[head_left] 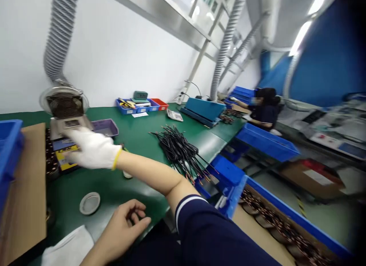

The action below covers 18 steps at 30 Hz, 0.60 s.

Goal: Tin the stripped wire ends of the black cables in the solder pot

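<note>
My left hand (pixel 122 228) is bare and hovers by the front edge of the green table, its fingers loosely curled and the thumb apart, with nothing in it. Reaching across to the left, my right hand (pixel 93 148) wears a white glove with a yellow cuff. Its fingers are stretched out and somewhat blurred, thumb apart, and I see nothing between them. They are nearest a yellow-and-blue box (pixel 65 159) and a metal device with a round guard (pixel 67 105). A small round lid (pixel 89 203) and a white cloth or glove (pixel 70 249) lie near my left hand.
Bundled black cables (pixel 178 147) lie on the table (pixel 137 132). A purple tray (pixel 105 126), a calculator (pixel 174 115) and small blue bins (pixel 126 107) stand behind. Cardboard (pixel 25 189) borders the left. A blue crate (pixel 300 224) holds copper-wound parts. A co-worker (pixel 264 107) sits farther off.
</note>
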Motion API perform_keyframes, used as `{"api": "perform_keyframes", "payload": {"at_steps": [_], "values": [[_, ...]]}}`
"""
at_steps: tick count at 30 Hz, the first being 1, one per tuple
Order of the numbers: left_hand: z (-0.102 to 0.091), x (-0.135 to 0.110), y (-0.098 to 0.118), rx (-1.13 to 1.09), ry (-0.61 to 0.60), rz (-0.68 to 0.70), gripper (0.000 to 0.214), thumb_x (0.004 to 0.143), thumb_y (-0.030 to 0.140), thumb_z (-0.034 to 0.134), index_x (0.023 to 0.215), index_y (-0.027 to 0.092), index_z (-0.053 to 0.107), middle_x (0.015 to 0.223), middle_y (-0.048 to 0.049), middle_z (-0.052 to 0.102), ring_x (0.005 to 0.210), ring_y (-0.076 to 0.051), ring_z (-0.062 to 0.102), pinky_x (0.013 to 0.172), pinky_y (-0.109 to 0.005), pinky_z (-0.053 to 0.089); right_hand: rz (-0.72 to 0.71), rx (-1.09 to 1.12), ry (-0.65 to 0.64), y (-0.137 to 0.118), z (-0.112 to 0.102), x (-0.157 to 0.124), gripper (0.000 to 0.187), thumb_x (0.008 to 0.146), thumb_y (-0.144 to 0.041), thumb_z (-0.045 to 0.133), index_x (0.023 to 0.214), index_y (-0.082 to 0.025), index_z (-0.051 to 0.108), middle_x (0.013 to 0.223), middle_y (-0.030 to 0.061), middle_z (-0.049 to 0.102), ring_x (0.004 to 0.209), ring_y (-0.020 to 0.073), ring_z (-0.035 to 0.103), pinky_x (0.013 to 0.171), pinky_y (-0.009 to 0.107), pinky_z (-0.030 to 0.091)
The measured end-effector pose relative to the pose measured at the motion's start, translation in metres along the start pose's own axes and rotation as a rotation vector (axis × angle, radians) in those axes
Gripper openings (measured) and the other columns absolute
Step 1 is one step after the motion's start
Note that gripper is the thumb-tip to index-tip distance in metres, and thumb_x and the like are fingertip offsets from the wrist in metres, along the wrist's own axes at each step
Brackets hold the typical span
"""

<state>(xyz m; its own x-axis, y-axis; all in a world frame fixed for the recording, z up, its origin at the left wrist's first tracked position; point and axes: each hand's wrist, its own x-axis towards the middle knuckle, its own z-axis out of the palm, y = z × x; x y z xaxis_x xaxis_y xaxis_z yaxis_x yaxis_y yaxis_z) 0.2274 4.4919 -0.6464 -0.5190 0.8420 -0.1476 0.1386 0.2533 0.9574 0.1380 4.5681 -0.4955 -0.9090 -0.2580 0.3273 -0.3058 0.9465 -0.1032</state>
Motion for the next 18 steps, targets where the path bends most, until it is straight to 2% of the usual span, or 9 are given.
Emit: {"api": "perform_keyframes", "payload": {"at_steps": [1,2,3,5,7,8,10,13,18], "values": [[0.001,0.001,-0.002,-0.007,-0.003,0.0,0.042,0.078,0.048,0.06,0.098,0.011,0.058,0.085,-0.0056,0.058,0.066,-0.013,0.047,0.058,-0.026,0.037,0.124,-0.047,0.062,0.03,-0.002,-0.022,0.051,0.088,-0.05,0.039,0.135,-0.031,0.035,0.134,-0.0065,0.051,0.118,0.0075,0.048,0.092,0.01,0.037],[0.002,0.002,-0.004,-0.016,-0.008,0.004,0.043,0.078,0.05,0.059,0.098,0.012,0.058,0.085,-0.0057,0.058,0.066,-0.013,0.047,0.058,-0.026,0.036,0.248,-0.085,0.052,0.061,-0.002,-0.042,0.046,0.089,-0.048,0.039,0.131,-0.03,0.041,0.131,-0.0032,0.052,0.117,0.0101,0.05,0.094,0.015,0.039],[0.003,0.001,-0.006,-0.024,-0.005,0.007,0.045,0.078,0.052,0.059,0.099,0.012,0.058,0.085,-0.0057,0.058,0.066,-0.013,0.047,0.058,-0.027,0.036,0.374,-0.121,0.033,0.092,-0.001,-0.061,0.046,0.087,-0.045,0.041,0.127,-0.024,0.047,0.128,0.0053,0.055,0.113,0.0167,0.054,0.09,0.024,0.044],[0.004,0.0,-0.008,-0.031,0.011,0.005,0.046,0.078,0.054,0.059,0.099,0.013,0.058,0.086,-0.0058,0.059,0.067,-0.014,0.047,0.059,-0.027,0.037,0.68,-0.229,-0.064,0.147,0.008,-0.092,0.042,0.086,-0.04,0.046,0.12,-0.015,0.053,0.119,0.0146,0.057,0.107,0.0253,0.057,0.087,0.035,0.046],[0.004,-0.001,-0.008,-0.021,0.021,-0.009,0.045,0.078,0.054,0.059,0.099,0.014,0.059,0.087,-0.0061,0.059,0.068,-0.015,0.048,0.06,-0.028,0.038,0.865,-0.282,-0.152,0.188,0.02,-0.117,0.037,0.08,-0.03,0.054,0.107,-0.006,0.06,0.107,0.0227,0.059,0.1,0.0328,0.06,0.08,0.042,0.048],[0.003,-0.001,-0.007,-0.012,0.016,-0.022,0.045,0.078,0.054,0.059,0.099,0.014,0.059,0.088,-0.0064,0.06,0.069,-0.015,0.049,0.061,-0.028,0.038,0.909,-0.302,-0.177,0.202,0.026,-0.128,0.036,0.078,-0.029,0.057,0.104,-0.005,0.061,0.107,0.0238,0.058,0.099,0.0343,0.06,0.078,0.042,0.048],[0.002,0.0,-0.007,0.004,0.007,-0.042,0.044,0.079,0.052,0.058,0.101,0.014,0.058,0.09,-0.0069,0.06,0.071,-0.015,0.05,0.063,-0.029,0.039,0.924,-0.322,-0.194,0.218,0.035,-0.145,0.033,0.079,-0.028,0.055,0.105,-0.008,0.061,0.109,0.0216,0.058,0.1,0.033,0.06,0.077,0.04,0.048],[0.001,0.001,-0.004,0.015,0.027,-0.062,0.043,0.078,0.051,0.058,0.101,0.015,0.059,0.092,-0.0076,0.06,0.073,-0.016,0.052,0.066,-0.03,0.041,0.884,-0.328,-0.175,0.228,0.044,-0.162,0.028,0.085,-0.031,0.047,0.105,-0.017,0.06,0.108,0.0138,0.059,0.1,0.0271,0.061,0.078,0.036,0.047],[0.003,0.0,-0.002,0.007,0.056,-0.101,0.045,0.074,0.052,0.059,0.1,0.015,0.06,0.09,-0.0082,0.061,0.073,-0.017,0.053,0.065,-0.03,0.042,0.919,-0.348,-0.137,0.242,0.049,-0.172,0.038,0.08,-0.039,0.053,0.11,-0.016,0.055,0.11,0.0143,0.058,0.099,0.0304,0.06,0.081,0.039,0.048]]}}
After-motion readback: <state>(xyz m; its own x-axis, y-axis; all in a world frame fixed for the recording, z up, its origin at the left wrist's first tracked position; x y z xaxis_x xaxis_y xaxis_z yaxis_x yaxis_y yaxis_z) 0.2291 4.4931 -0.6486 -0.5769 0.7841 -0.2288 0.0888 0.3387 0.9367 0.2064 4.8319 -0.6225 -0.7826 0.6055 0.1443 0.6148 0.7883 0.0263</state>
